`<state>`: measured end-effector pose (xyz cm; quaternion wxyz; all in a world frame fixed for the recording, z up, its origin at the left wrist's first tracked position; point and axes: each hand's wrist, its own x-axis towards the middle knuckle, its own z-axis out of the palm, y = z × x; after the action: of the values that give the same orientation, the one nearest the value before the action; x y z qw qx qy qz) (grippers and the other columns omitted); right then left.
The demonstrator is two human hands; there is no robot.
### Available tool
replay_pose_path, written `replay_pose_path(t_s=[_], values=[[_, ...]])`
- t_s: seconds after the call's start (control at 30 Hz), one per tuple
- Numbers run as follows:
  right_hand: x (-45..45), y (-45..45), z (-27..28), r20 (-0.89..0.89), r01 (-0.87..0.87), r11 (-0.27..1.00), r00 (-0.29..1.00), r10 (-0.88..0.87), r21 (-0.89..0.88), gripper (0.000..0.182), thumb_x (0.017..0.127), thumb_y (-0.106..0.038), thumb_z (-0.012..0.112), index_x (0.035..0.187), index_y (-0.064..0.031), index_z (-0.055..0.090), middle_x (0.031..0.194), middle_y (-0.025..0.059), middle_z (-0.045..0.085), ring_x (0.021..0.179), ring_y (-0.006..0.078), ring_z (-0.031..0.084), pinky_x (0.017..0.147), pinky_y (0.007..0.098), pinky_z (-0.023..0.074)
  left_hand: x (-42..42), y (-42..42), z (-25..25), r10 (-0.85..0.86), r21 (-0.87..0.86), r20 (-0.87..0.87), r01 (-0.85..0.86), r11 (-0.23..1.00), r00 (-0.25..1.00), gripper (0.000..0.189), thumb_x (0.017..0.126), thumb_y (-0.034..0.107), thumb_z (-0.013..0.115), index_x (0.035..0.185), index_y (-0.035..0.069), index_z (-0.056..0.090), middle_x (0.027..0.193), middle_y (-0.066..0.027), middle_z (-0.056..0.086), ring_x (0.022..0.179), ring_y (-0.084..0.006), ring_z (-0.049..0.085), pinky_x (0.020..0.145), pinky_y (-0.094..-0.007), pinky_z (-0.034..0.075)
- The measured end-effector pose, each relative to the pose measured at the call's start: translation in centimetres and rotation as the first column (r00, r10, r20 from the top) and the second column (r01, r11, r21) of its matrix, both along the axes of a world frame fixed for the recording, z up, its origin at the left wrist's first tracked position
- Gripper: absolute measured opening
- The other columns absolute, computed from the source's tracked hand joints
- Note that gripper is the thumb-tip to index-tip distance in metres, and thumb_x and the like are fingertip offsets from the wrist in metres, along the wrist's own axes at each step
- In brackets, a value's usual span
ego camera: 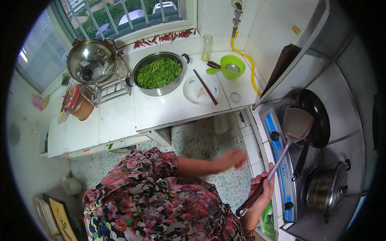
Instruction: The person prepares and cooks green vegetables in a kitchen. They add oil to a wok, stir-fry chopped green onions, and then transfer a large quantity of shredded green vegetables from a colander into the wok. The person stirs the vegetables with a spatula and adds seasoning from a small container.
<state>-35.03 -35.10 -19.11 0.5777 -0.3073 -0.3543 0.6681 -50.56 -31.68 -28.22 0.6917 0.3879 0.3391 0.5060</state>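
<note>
My right hand [263, 190] grips the dark handle of a metal wok turner [280, 159]. In this view the turner's broad blade overlaps a black wok [321, 120] on the gas stove [279, 162]; I cannot tell whether they touch. My left hand [233, 159], blurred, is in front of my body with its fingers curled, and I see nothing in it. A lidded steel pot [325, 188] sits at the stove's nearer end. The stove's front panel carries two black knobs.
On the white tiled counter [169, 117] stand a steel pot of chopped greens [158, 73], a white plate [193, 93] with chopsticks, a green bowl [229, 72], a glass jar [207, 48] and a wire rack [110, 93]. A yellow gas hose [251, 63] runs down the wall.
</note>
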Motion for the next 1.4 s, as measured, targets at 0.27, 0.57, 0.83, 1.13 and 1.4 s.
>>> replay_pose_path(t_s=[0.27, 0.57, 0.83, 1.13, 1.4], values=[[-4.5, 2.2, -2.9, -0.141, -0.095, 0.964, 0.988, 0.061, -0.247, 0.052, 0.083, -0.011, 0.047, 0.13, -0.0006, 0.028, 0.089, 0.0017, 0.046, 0.058, 0.0054, 0.037, 0.045, 0.0158, 0.0319, -22.5, 17.2, -4.2, 0.81, 0.725, -0.573, -0.537, 0.431, -0.122, 0.055, 0.066, 0.021, 0.067, 0.111, 0.001, 0.044, 0.097, -0.0161, 0.052, 0.093, -0.0293, 0.049, 0.086, -0.0368, 0.039], [-8.7, 2.4, -3.3, -0.163, 0.069, 0.938, 0.978, -0.131, -0.338, 0.052, 0.081, -0.009, 0.047, 0.129, -0.0017, 0.029, 0.09, 0.0004, 0.045, 0.057, 0.0037, 0.035, 0.043, 0.0144, 0.0308, -27.2, 27.6, -2.7, 0.296, 0.057, -0.693, -0.36, 0.931, 0.657, 0.03, 0.071, 0.019, 0.065, 0.095, 0.004, 0.057, 0.071, -0.0051, 0.058, 0.062, -0.0154, 0.054, 0.055, -0.0285, 0.045], [-10.4, 1.7, -2.2, -0.061, 0.168, 0.924, 0.978, -0.201, -0.344, 0.052, 0.082, -0.008, 0.046, 0.13, -0.0015, 0.028, 0.089, -0.0007, 0.044, 0.057, 0.0029, 0.032, 0.043, 0.0143, 0.0284, -28.2, 25.8, -2.5, 0.439, 0.266, -0.706, -0.367, 0.892, 0.555, 0.031, 0.075, 0.014, 0.058, 0.105, 0.007, 0.058, 0.081, -0.0079, 0.061, 0.066, -0.0135, 0.052, 0.06, -0.0305, 0.044], [-9.8, -0.7, -2.3, -0.15, -0.218, 0.948, 0.971, 0.187, -0.233, 0.049, 0.089, -0.008, 0.038, 0.133, -0.0028, 0.02, 0.09, -0.0008, 0.046, 0.057, 0.003, 0.032, 0.045, 0.0146, 0.0332, -30.4, 1.4, 10.8, 0.488, 0.145, -0.465, -0.48, 0.865, 0.739, 0.02, 0.072, 0.011, 0.058, 0.092, 0.007, 0.058, 0.067, -0.0011, 0.055, 0.053, -0.0063, 0.044, 0.043, -0.0213, 0.035], [-11.8, -5.2, -2.4, -0.133, -0.383, 0.88, 0.924, 0.359, -0.282, 0.024, 0.088, -0.016, 0.043, 0.108, -0.0048, 0.036, 0.07, 0.0002, 0.039, 0.051, 0.0059, 0.033, 0.041, 0.0173, 0.0304, -28.8, -28.1, 15.4, 0.696, 0.092, -0.613, -0.842, 0.532, 0.373, 0.032, 0.076, 0.02, 0.064, 0.104, 0.007, 0.057, 0.07, 0.0026, 0.055, 0.054, -0.004, 0.042, 0.044, -0.017, 0.035]])
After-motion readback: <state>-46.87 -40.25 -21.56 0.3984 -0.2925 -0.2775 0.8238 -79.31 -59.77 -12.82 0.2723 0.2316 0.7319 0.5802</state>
